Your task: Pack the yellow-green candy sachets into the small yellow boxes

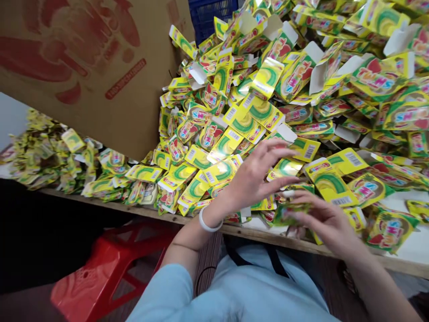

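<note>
Red stool (100, 273) low left, under desk edge (110, 206). Brown cardboard box (100, 67) upper left, leaning over heap. Yellow-green cartons (234, 120) piled across desk, spilling to front edge, little bare surface; white patch (407, 201) far right. Left hand (254, 179), white bangle (208, 223) on wrist, fingers spread, released, hovering over heap near front edge. Right hand (321, 219) just beside it, fingers grasping blurred small carton (290, 210) at desk's front edge. Open room only below edge, over lap.

two hands (254, 179), one white bracelet (208, 223), one red stool (110, 268), one cardboard box (100, 67), countless small yellow-green cartons (254, 116)
</note>
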